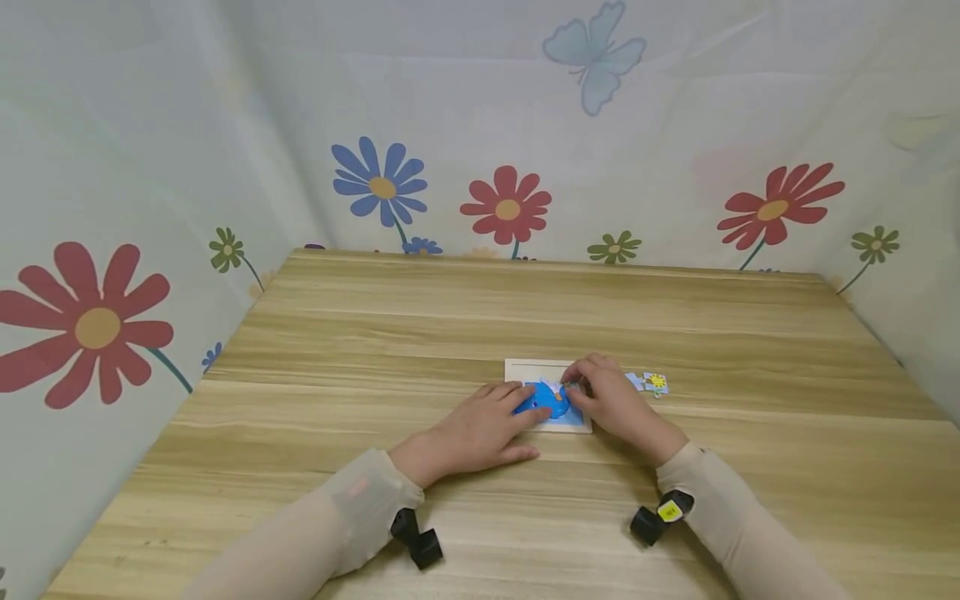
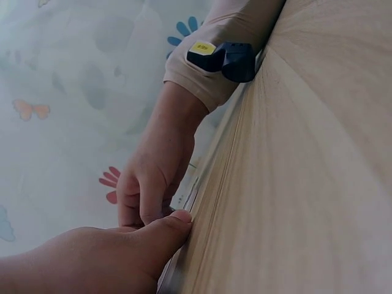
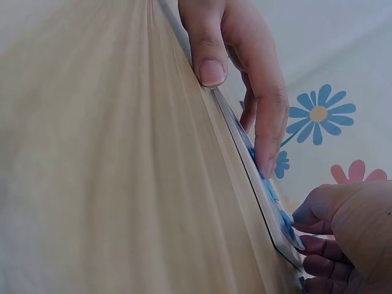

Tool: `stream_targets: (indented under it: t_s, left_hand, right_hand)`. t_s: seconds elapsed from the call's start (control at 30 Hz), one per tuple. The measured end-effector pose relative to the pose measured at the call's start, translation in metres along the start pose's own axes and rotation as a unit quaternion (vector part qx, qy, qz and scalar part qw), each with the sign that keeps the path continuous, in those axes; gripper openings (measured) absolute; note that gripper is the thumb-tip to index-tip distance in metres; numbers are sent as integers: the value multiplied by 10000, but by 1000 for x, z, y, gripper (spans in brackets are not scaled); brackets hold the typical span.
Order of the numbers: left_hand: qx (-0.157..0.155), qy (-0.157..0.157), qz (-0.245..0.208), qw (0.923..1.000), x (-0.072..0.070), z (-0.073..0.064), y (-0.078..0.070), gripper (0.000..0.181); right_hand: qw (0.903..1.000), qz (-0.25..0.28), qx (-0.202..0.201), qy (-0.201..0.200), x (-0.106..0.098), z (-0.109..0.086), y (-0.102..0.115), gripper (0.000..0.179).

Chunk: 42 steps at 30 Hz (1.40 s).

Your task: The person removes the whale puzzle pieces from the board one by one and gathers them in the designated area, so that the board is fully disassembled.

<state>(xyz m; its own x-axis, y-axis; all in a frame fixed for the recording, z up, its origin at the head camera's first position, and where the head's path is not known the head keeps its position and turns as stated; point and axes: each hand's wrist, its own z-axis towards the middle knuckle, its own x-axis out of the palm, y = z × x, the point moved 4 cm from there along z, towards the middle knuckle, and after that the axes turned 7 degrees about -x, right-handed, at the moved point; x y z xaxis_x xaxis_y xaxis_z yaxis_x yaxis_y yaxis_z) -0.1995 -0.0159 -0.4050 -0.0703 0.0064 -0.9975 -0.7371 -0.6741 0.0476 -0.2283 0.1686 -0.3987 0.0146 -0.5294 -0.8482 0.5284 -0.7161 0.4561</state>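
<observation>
Nearest: beige sleeves [image 1: 300,517] on both forearms, a black gadget [image 1: 426,548] at each wrist; the one on the right arm shows a yellow label [image 1: 670,511]. Both hands are over the counter [image 1: 375,333], working at a small puzzle [image 1: 551,406] with a blue whale, set in a pale tray [image 1: 536,373] lying flat. Left hand [image 1: 476,429]: palm down, fingers spread, fingertips resting on the whale's left part; thumb apart, just off the tray's near side; whether it touches the counter, can't tell. Right hand [image 1: 617,406]: at the tray's right end, fingers bent, thumb and fingertips pinching the edge of a piece [image 3: 296,237]; most of that piece is hidden. Upper strip of the tray shows bare. Just right of the right hand, loose pieces [image 1: 656,382] lie on the counter, one with a yellow sun. Far: white cloth [image 1: 450,83] behind the counter, printed with a blue flower [image 1: 382,187], red flowers [image 1: 507,209], small green ones [image 1: 615,248], and a pale blue butterfly [image 1: 595,58] up top.
</observation>
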Motion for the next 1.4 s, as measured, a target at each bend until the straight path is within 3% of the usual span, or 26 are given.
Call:
stream_targets:
  t_s: [0.63,0.9,1.4]
  left_hand:
    - [21,51,17,10000,-1,0,-1,56]
    - [36,13,-1,10000,-1,-1,-1,56]
    - [75,-105,58,9999,0,-1,-2,55]
  right_hand:
    - [9992,277,86,-257,0,-1,-4,11]
    - [9964,709,321,-321,-4,-1,-2,8]
    - [9947,988,167,-226,-10,-3,-1,6]
